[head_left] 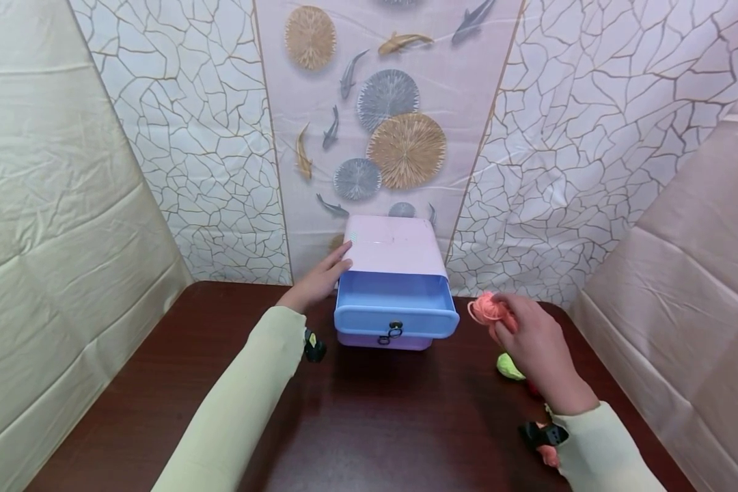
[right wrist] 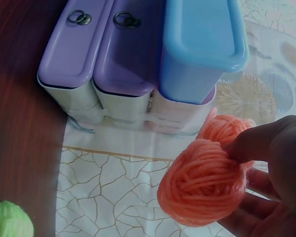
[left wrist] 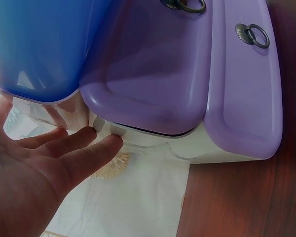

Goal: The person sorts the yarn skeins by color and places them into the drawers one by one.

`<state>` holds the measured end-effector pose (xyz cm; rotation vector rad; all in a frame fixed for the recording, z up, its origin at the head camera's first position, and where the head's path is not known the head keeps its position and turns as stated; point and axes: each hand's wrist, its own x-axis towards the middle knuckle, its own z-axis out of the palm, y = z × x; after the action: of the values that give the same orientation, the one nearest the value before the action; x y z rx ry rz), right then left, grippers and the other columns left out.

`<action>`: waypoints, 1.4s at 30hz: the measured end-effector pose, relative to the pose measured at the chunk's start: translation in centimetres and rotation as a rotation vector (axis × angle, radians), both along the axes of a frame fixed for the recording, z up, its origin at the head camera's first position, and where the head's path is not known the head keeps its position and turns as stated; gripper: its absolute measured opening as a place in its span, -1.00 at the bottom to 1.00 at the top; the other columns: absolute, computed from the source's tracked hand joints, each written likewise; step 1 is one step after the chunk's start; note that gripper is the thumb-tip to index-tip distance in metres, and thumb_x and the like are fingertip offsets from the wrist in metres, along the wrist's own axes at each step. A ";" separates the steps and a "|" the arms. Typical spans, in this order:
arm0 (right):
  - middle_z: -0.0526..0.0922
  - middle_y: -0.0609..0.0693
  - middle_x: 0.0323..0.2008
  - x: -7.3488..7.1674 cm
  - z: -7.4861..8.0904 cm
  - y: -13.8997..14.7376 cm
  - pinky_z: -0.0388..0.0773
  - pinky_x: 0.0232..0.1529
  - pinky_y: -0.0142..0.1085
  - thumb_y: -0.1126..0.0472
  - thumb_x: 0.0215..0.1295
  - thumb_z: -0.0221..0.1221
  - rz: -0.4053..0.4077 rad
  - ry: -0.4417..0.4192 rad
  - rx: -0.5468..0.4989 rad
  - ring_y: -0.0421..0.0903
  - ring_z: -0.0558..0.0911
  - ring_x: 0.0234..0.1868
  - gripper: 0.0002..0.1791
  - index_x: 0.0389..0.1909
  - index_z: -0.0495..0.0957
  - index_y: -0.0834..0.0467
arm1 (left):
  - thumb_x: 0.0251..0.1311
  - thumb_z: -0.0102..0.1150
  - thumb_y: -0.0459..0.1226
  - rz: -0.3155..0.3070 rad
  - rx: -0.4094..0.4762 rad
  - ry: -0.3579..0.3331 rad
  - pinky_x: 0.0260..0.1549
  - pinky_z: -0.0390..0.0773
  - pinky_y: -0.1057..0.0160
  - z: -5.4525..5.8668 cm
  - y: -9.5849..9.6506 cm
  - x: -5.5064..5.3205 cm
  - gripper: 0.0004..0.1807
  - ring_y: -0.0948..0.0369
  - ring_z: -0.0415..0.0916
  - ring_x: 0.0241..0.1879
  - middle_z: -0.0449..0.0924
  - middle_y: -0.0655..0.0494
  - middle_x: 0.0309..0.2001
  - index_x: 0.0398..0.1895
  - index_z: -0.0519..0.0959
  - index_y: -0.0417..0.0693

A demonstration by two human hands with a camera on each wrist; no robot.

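A small drawer unit with a pale pink top (head_left: 393,246) stands toward the back of the table. Its top blue drawer (head_left: 396,321) is pulled out, and the part of its inside that shows is bare. My left hand (head_left: 320,280) rests with extended fingers against the unit's left side; fingertips touch the wall beside the purple drawer (left wrist: 148,64) in the left wrist view. To the right of the blue drawer, my right hand (head_left: 535,342) pinches coral yarn (right wrist: 204,182) between thumb and fingers, with a second rounded lump of it behind the front ball.
A lime-green yarn ball (head_left: 509,367) lies on the dark wood table (head_left: 369,424) below the right hand. Something red (head_left: 533,388) and more coral yarn (head_left: 549,455) show partly behind the right wrist. Patterned cloth (head_left: 221,137) hangs behind the table.
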<state>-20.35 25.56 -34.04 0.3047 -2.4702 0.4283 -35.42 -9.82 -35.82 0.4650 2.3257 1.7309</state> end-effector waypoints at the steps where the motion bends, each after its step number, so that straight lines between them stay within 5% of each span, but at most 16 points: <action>1: 0.61 0.19 -0.18 0.0 0.1 -0.1 0.50 -0.31 0.03 0.36 0.08 0.32 0.001 0.008 -0.001 0.08 0.51 -0.27 -0.60 -0.02 0.53 0.20 | 0.46 -0.18 0.09 -0.001 0.001 -0.002 0.22 0.39 -0.17 0.0 0.0 0.0 -0.42 -0.07 0.09 0.45 -0.17 0.12 0.57 0.49 -0.01 0.56; 12: 0.60 0.19 -0.16 -0.5 0.8 -1.4 0.53 -0.28 0.08 0.33 0.06 0.36 0.035 0.086 -0.009 0.12 0.54 -0.22 -0.59 -0.03 0.53 0.19 | 0.49 -0.21 0.03 -0.012 -0.010 -0.030 0.21 0.39 -0.18 0.9 0.0 0.6 -0.40 -0.08 0.07 0.46 -0.20 0.10 0.57 0.53 -0.05 0.45; 42: 0.64 0.20 -0.14 -1.7 2.7 -4.6 0.61 -0.21 0.06 0.39 0.10 0.34 0.132 0.162 0.024 0.15 0.62 -0.18 -0.61 -0.01 0.55 0.21 | 0.45 -0.16 0.10 0.019 0.011 -0.029 0.18 0.44 -0.15 -0.1 0.1 0.0 -0.42 -0.05 0.15 0.43 -0.17 0.16 0.57 0.48 0.01 0.59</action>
<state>-22.05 20.97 -31.31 0.4951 -2.3067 0.4119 -35.39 -9.70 -35.92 0.4178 2.3094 1.7485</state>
